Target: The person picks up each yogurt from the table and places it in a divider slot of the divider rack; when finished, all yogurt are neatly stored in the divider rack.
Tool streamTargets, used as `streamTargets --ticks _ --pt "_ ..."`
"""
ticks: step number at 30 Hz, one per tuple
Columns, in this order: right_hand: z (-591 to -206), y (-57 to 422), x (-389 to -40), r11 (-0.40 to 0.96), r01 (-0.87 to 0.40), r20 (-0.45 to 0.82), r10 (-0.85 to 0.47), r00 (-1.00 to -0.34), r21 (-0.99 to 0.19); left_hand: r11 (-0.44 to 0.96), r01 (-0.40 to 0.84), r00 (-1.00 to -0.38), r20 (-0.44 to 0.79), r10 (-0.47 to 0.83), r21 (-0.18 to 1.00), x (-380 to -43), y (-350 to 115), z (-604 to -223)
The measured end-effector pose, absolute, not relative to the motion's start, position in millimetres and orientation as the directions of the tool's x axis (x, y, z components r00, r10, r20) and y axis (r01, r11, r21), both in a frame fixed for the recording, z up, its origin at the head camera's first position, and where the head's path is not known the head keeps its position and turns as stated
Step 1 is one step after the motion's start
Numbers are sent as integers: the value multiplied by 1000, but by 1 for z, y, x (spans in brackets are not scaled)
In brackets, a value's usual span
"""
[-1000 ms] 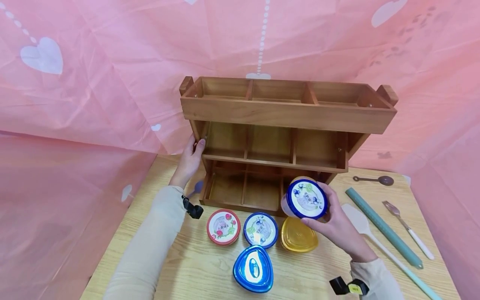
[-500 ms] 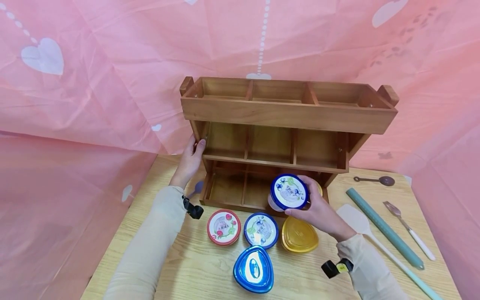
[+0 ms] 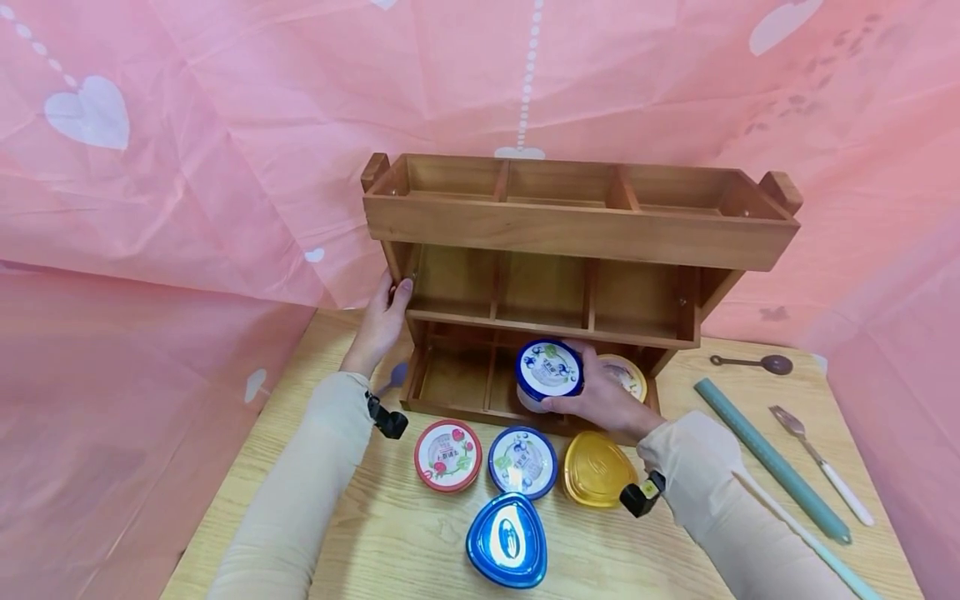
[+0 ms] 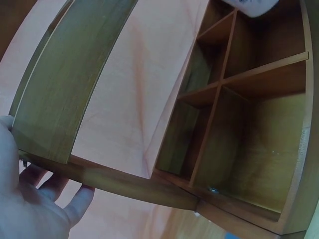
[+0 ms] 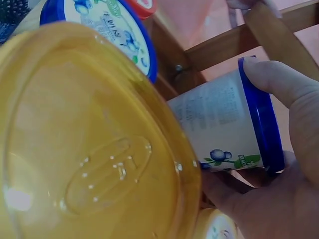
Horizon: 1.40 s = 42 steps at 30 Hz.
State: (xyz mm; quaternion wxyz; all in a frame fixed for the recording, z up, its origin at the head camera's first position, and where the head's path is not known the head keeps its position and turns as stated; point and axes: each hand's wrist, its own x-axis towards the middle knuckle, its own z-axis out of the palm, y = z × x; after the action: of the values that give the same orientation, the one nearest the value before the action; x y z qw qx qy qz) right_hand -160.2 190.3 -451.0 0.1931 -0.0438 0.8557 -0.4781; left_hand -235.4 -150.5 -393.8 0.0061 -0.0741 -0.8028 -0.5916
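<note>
A wooden three-tier storage box [image 3: 577, 227] stands opened out, its trays stepped and divided into compartments. My left hand [image 3: 381, 323] grips its left side by the middle tray; in the left wrist view the fingers curl beneath a wooden strut [image 4: 129, 183]. My right hand [image 3: 606, 398] holds a round tub with a blue blueberry lid [image 3: 550, 369] over the bottom tray's middle compartment. Thumb and fingers clasp the tub's lid rim [image 5: 263, 119] in the right wrist view. Right beside it, a yellow-lidded tub [image 3: 627, 377] sits in the bottom tray's right compartment, partly behind my hand.
In front of the box are a red-lidded tub [image 3: 447, 456], another blue-lidded tub [image 3: 522, 461], a yellow container [image 3: 596, 469] and a shiny blue container [image 3: 507, 540]. A green rod [image 3: 772, 460], a fork [image 3: 821, 462] and a dark spoon [image 3: 776, 364] lie at the right.
My right hand has carried the blue-lidded tub leftward and lower, from the right compartment to over the middle one, revealing the yellow-lidded tub. My left hand has stayed put on the box.
</note>
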Motion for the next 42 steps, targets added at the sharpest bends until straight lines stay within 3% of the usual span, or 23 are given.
streamTargets --ticks 7,25,42 --pt "-465 181 -175 566 41 -238 -279 -930 -823 301 139 -988 111 110 943 -233 -149 -390" --pt "-487 167 -201 666 -20 -253 -311 -916 -745 298 127 -989 99 107 946 -235 -150 -392" --pt "-482 164 -201 674 -38 -249 -324 -913 -737 313 155 -987 132 94 937 -257 -158 -429"
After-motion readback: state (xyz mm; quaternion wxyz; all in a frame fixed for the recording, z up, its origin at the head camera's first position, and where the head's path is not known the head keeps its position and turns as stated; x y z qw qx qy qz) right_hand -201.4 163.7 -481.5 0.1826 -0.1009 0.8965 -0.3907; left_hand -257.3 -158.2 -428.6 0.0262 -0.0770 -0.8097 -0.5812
